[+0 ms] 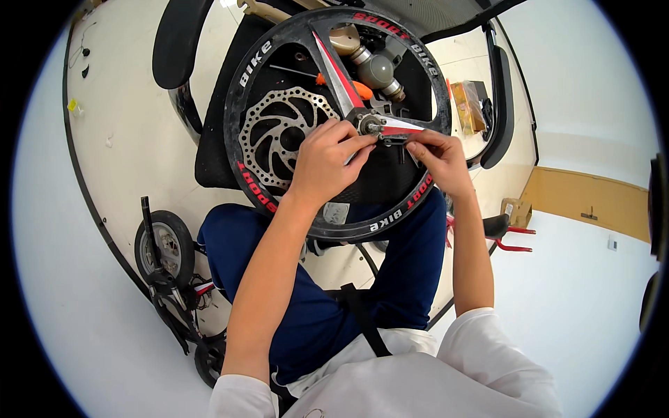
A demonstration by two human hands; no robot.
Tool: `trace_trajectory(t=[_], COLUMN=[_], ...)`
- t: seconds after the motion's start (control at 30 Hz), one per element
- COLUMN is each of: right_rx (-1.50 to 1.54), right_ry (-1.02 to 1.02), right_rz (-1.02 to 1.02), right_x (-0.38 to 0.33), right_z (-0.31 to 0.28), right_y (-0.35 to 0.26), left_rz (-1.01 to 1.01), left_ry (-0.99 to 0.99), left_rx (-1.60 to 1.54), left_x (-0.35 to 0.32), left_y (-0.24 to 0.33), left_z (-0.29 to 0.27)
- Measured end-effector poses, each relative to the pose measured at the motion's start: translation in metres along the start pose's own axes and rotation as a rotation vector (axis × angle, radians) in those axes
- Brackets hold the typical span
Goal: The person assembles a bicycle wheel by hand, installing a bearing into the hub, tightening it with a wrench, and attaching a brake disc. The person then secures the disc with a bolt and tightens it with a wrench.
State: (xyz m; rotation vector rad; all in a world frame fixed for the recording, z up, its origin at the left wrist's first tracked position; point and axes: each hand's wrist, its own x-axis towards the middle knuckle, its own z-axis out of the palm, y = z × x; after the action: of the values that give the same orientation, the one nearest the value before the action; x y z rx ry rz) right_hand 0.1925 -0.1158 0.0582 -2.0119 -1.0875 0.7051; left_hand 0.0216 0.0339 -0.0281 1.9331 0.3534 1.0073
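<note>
A small black wheel with red-and-white spokes lies flat over a black chair seat and my knees. Its metal hub has an axle sticking up. My left hand is closed at the hub's near left side, with thumb and fingertips together. At the hub's right, below a spoke, my right hand is closed in a pinch. A small dark metal piece shows between the two hands; what each holds is mostly hidden by the fingers. A silver brake disc lies inside the rim, left of my left hand.
Beyond the hub lie an orange-handled screwdriver and a grey-and-tan power tool. The chair's armrests flank the seat. On the floor at left stands a small bike frame with a wheel; a cardboard box sits at right.
</note>
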Motion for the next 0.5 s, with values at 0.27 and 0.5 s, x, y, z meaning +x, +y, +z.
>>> trace_trajectory(t=[0.27,0.5], right_rx=[0.139,0.481], right_ry=[0.115,0.401], right_rz=[0.219,0.396], right_x=[-0.011,-0.029], right_z=[0.011,0.086], right_y=[-0.031,-0.030], left_rz=[-0.031,-0.084], left_ry=[0.114,0.032], left_rx=[-0.067,-0.010], left_x=[0.003,0.002], left_y=[0.010,0.002], left_z=[-0.014,-0.024])
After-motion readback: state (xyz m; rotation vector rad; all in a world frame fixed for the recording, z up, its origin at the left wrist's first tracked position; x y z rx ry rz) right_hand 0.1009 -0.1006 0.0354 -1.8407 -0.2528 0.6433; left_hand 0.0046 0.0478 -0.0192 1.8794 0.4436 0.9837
